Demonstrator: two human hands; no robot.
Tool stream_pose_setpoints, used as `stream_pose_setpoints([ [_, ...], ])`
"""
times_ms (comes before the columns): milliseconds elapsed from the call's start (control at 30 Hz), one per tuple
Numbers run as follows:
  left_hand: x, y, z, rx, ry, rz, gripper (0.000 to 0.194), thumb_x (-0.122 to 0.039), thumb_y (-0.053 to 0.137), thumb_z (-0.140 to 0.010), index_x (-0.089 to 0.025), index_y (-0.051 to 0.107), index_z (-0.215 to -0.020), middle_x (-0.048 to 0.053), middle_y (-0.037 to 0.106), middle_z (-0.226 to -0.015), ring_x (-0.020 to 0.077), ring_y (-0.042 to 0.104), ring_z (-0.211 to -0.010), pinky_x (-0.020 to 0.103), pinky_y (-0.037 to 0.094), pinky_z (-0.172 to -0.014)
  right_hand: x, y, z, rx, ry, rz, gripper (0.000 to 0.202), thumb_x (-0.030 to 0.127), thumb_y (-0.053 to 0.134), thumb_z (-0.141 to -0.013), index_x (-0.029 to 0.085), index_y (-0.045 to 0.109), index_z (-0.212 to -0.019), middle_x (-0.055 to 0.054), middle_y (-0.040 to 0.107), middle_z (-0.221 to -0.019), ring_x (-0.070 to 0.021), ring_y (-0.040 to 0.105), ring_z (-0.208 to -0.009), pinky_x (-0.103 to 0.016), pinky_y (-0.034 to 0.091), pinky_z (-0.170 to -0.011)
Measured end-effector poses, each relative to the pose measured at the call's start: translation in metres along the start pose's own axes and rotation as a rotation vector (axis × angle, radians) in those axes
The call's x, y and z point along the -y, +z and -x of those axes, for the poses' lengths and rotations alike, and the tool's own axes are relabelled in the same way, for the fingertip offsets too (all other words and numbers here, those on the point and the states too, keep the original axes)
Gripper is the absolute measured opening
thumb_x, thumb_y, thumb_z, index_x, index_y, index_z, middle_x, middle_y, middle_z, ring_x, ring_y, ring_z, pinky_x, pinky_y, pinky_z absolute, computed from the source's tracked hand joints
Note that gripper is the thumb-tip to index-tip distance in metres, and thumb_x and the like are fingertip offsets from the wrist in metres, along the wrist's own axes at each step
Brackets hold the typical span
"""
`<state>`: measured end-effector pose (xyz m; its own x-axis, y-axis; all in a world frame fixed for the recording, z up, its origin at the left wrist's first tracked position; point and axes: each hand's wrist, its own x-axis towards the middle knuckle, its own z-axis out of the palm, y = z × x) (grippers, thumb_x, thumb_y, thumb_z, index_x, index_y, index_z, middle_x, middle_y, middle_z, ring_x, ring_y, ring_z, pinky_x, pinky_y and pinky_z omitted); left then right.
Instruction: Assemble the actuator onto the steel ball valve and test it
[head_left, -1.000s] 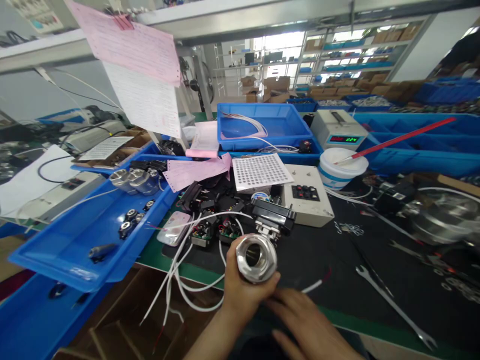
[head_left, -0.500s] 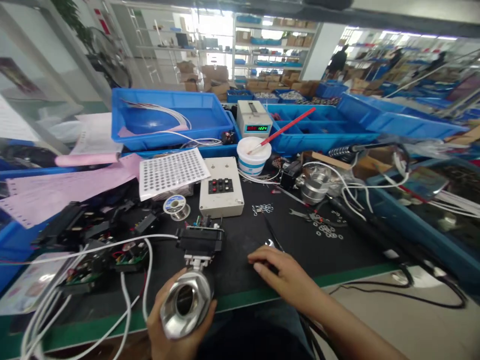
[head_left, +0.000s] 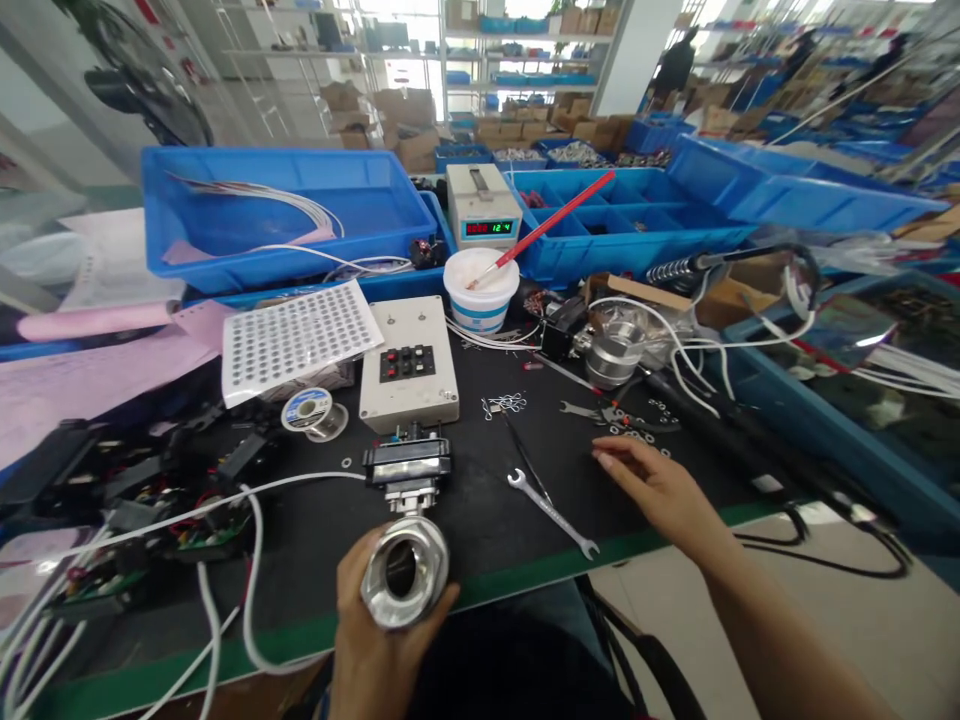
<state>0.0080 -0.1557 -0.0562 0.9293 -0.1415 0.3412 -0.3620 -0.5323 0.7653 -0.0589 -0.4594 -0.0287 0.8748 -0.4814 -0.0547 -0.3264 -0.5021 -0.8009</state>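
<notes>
A shiny metal ball valve (head_left: 433, 572) with a wide round bore is gripped in my left hand (head_left: 364, 625), near the bench's front edge. Mounted on its stem is a black actuator (head_left: 409, 462), with a circuit board partly in sight at its far side and a white cable running off to the left. My right hand (head_left: 660, 492) hovers over the black mat, fingers loosely stretched and nothing visible in them. Small washers (head_left: 637, 436) lie just beyond its fingertips. To its left rests an open-ended wrench (head_left: 553, 515), beside a thin dark tool (head_left: 525, 455).
A switch box (head_left: 411, 365) stands behind the actuator, with a solder spool (head_left: 311, 412) to its left. Farther back are a white tub (head_left: 480, 310) with a red-handled brush (head_left: 555, 220) and a power supply (head_left: 484, 210). Wired circuit assemblies (head_left: 202, 530) crowd the left side.
My right hand has moved right, away from the wrench, which now shows in full. My left hand keeps hold of the valve. The camera view has shifted.
</notes>
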Motion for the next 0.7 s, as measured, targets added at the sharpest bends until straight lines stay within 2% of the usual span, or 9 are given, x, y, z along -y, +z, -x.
stream_pose_setpoints([
  [100,0.005,-0.003,0.007,0.067,0.021,-0.031,0.067,-0.047,0.073,-0.057,-0.019,0.046,-0.112,0.013,0.052,-0.110,0.0317,0.053,-0.102,0.049,0.044,-0.088,-0.022,-0.031,0.006,-0.155,0.069,0.096,0.037,0.050,0.052,-0.075,0.019,0.061,-0.093,-0.006,0.065,-0.087,-0.0213,0.061,-0.077,-0.036,0.050,-0.073],
  [200,0.014,-0.021,-0.008,0.145,-0.028,0.081,0.067,-0.059,0.063,-0.061,-0.021,0.048,-0.113,0.012,0.055,-0.112,0.0319,0.054,-0.101,0.046,0.046,-0.085,-0.036,-0.052,0.016,-0.261,0.124,0.178,0.041,0.054,0.052,-0.071,0.019,0.062,-0.089,-0.007,0.066,-0.084,-0.0230,0.061,-0.074,-0.039,0.050,-0.071],
  [267,0.021,-0.040,-0.035,0.163,-0.084,0.110,0.049,-0.058,0.045,-0.076,-0.023,0.051,-0.111,0.009,0.058,-0.108,0.0274,0.057,-0.096,0.040,0.048,-0.080,-0.040,-0.056,0.021,-0.281,0.160,0.205,0.044,0.057,0.052,-0.068,0.020,0.062,-0.088,-0.007,0.066,-0.082,-0.0237,0.062,-0.071,-0.040,0.051,-0.070],
  [333,0.028,-0.057,-0.072,0.143,0.000,-0.148,0.035,-0.051,0.049,-0.076,-0.024,0.058,-0.095,0.007,0.061,-0.097,0.0252,0.058,-0.090,0.037,0.046,-0.079,-0.040,-0.051,0.023,-0.271,0.172,0.202,0.047,0.060,0.052,-0.065,0.021,0.063,-0.087,-0.007,0.066,-0.081,-0.0243,0.062,-0.069,-0.041,0.051,-0.069],
  [400,0.036,-0.066,-0.108,0.257,0.075,-0.316,0.034,-0.050,0.046,-0.076,-0.023,0.060,-0.091,0.007,0.062,-0.093,0.0260,0.057,-0.089,0.039,0.044,-0.082,-0.035,-0.042,0.024,-0.241,0.173,0.180,0.049,0.063,0.052,-0.061,0.021,0.062,-0.086,-0.007,0.066,-0.080,-0.0252,0.062,-0.069,-0.041,0.051,-0.068],
  [467,0.042,-0.064,-0.133,0.381,0.082,-0.397,0.031,-0.046,0.048,-0.074,-0.021,0.061,-0.087,0.008,0.062,-0.089,0.0261,0.059,-0.085,0.038,0.045,-0.080,-0.026,-0.034,0.024,-0.207,0.172,0.161,0.051,0.064,0.052,-0.060,0.022,0.062,-0.086,-0.008,0.066,-0.082,-0.0264,0.062,-0.071,-0.042,0.051,-0.070],
  [533,0.045,-0.055,-0.146,0.491,0.058,-0.472,0.023,-0.038,0.050,-0.073,-0.020,0.061,-0.083,0.008,0.062,-0.087,0.0257,0.059,-0.083,0.036,0.045,-0.076,-0.018,-0.030,0.026,-0.177,0.177,0.166,0.048,0.063,0.053,-0.060,0.025,0.062,-0.087,-0.010,0.066,-0.086,-0.0267,0.062,-0.074,-0.041,0.050,-0.072],
  [633,0.046,-0.046,-0.151,0.580,0.037,-0.537,0.011,-0.028,0.051,-0.073,-0.021,0.059,-0.075,0.006,0.062,-0.081,0.0244,0.059,-0.079,0.032,0.044,-0.069,-0.018,-0.028,0.033,-0.158,0.174,0.176,0.042,0.062,0.055,-0.062,0.029,0.062,-0.087,-0.012,0.065,-0.092,-0.0271,0.063,-0.076,-0.041,0.049,-0.071],
  [700,0.047,-0.045,-0.150,0.616,0.041,-0.532,0.008,-0.024,0.051,-0.074,-0.021,0.058,-0.072,0.005,0.062,-0.076,0.0226,0.059,-0.075,0.030,0.043,-0.065,-0.030,-0.025,0.037,-0.165,0.132,0.203,0.040,0.064,0.053,-0.065,0.032,0.062,-0.088,-0.012,0.065,-0.093,-0.0285,0.063,-0.078,-0.043,0.049,-0.067],
])
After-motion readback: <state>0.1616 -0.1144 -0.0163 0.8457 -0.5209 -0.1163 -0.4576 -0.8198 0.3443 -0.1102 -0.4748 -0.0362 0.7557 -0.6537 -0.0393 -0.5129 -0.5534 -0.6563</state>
